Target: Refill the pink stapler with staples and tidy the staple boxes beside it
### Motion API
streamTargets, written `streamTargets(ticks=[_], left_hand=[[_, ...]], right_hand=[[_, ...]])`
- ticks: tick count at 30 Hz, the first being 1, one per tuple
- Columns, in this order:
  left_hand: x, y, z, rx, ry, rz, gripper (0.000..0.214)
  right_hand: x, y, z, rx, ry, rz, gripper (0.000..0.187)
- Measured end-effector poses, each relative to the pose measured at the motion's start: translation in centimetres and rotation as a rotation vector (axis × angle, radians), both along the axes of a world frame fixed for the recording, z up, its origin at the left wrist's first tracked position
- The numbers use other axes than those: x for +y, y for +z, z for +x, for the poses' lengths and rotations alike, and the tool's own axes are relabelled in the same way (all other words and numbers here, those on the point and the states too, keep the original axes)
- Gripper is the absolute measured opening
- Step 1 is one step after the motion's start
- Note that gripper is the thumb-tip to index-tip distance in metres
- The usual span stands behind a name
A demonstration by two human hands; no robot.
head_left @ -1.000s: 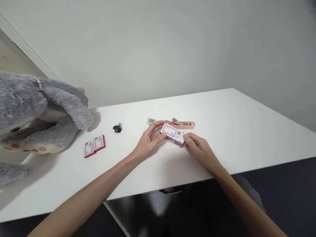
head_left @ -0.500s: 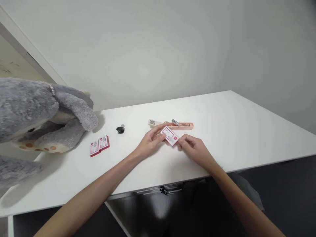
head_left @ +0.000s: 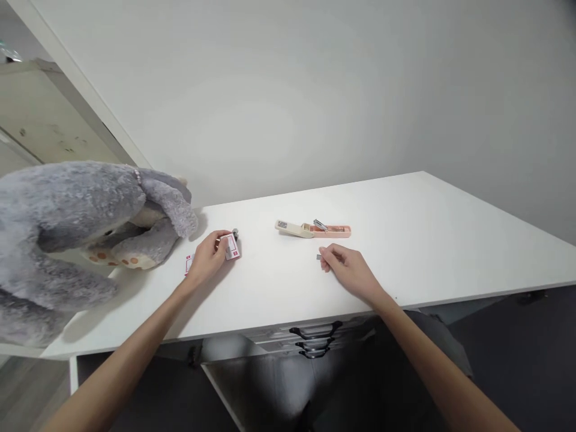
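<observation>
My left hand is at the left of the table, closed on a small white and red staple box. Partly hidden behind that hand is another red and white box. A black and grey item, perhaps a staple remover, shows just past the held box. In front of me my right hand pinches a short grey strip of staples. Just beyond it lies an opened stapler, with a cream top folded back, a pink base and a raised metal part.
A large grey plush toy leans over the left end of the white table. A plain wall rises behind. Below the front edge are drawers with black handles.
My left hand has carried the staple box leftward, away from my right hand, to the other boxes. A grey staple strip now shows in my right fingers. The view has shifted slightly.
</observation>
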State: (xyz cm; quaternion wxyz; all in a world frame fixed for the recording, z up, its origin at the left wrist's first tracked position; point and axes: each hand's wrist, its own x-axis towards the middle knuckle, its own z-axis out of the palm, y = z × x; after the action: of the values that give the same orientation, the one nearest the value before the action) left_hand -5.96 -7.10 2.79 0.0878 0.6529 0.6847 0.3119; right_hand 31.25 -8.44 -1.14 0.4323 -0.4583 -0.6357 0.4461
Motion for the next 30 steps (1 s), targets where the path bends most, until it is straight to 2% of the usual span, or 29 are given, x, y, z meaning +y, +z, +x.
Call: streamTargets(ticks=[4, 6, 12, 15, 17, 20, 24, 30], left_hand=[[-0.7, -0.3, -0.9, 0.261, 0.007, 0.111, 0.045], [-1.4, -0.4, -1.2, 0.342, -0.016, 0.096, 0.050], [-2.5, -0.2, -2.1, 0.417, -0.007, -0.005, 0.058], [-2.6, -0.2, -2.5, 0.465, 0.009, 0.042, 0.056], [-2.6, -0.4, -2.2, 0.468, -0.017, 0.130, 0.051], [-2.7, -1.0, -0.8, 0.458, -0.146, 0.271, 0.038], [-2.0, -2.0, 2.8, 0.412, -0.358, 0.313, 0.030], [2.0, -2.8, 8.1, 0.251, -0.416, 0.343, 0.034]], right_hand=[[-0.1, 0.1, 0.1, 0.014, 0.002, -0.001, 0.056], [-0.1, 0.1, 0.1, 0.014, 0.002, 0.003, 0.055], [0.2, -0.6, 0.2, 0.020, 0.010, 0.028, 0.053], [0.4, -0.9, 0.2, 0.018, 0.014, 0.029, 0.053], [0.4, -1.0, 0.2, 0.012, 0.005, 0.043, 0.051], [0.5, -1.0, 0.3, -0.042, -0.059, 0.107, 0.041], [0.8, -1.5, 0.3, -0.149, -0.160, 0.224, 0.023], [1.5, -3.2, 0.3, -0.304, -0.206, 0.324, 0.025]])
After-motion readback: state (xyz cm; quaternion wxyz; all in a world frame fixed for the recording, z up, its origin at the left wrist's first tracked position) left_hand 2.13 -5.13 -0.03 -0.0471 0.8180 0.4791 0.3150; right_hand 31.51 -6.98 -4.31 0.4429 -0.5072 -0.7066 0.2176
